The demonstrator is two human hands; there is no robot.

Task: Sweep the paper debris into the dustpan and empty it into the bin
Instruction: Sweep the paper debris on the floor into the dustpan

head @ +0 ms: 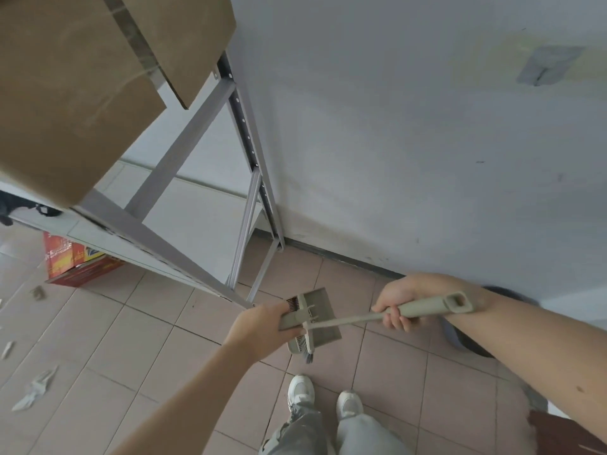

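Observation:
Both hands hold a beige broom-and-dustpan set above the tiled floor. My right hand (397, 305) grips the long handle (427, 308) near its looped end. Around a short beige handle piece beside the dustpan (320, 307), my left hand (259, 326) is closed. Dark broom bristles (303, 348) hang just below the pan. Torn paper debris (36, 385) lies on the tiles at far left, with smaller scraps (7, 349) nearby. A dark grey bin (460, 339) stands by the wall, mostly hidden behind my right forearm.
A grey metal shelf rack (253, 205) stands against the white wall, with cardboard boxes (65, 93) on top. Under its lowest shelf sits a red box (72, 261). My two white shoes (325, 395) are directly below the dustpan.

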